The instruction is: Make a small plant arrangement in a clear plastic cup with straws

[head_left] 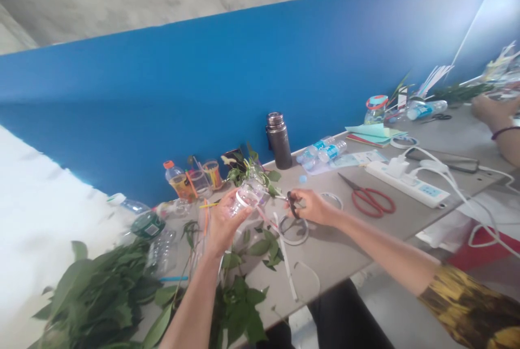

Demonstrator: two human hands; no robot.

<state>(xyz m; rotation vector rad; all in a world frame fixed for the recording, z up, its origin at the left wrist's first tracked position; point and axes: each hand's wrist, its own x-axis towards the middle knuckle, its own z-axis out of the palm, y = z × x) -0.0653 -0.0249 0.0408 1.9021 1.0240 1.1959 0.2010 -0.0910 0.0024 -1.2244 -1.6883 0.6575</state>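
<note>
My left hand point(225, 221) is wrapped round a clear plastic bottle piece point(248, 195) with a pale band around it. Green leafy sprigs point(254, 167) show at its far end. In my right hand point(311, 207) is a small pair of dark-handled scissors point(291, 205), its blades pointing left toward the bottle piece. Below the scissors a roll of clear tape point(298, 239) lies on the table, with a white strip point(287, 262) beside it. Cut leaves point(266, 246) lie under and beside my hands.
Red-handled scissors point(372, 201) and a white power strip point(408, 183) lie right. A dark thermos point(279, 141) stands near the blue partition point(203, 94). Piled leaves point(101, 295) and bottles point(147, 224) are left. Another person's hand point(493, 113) is far right.
</note>
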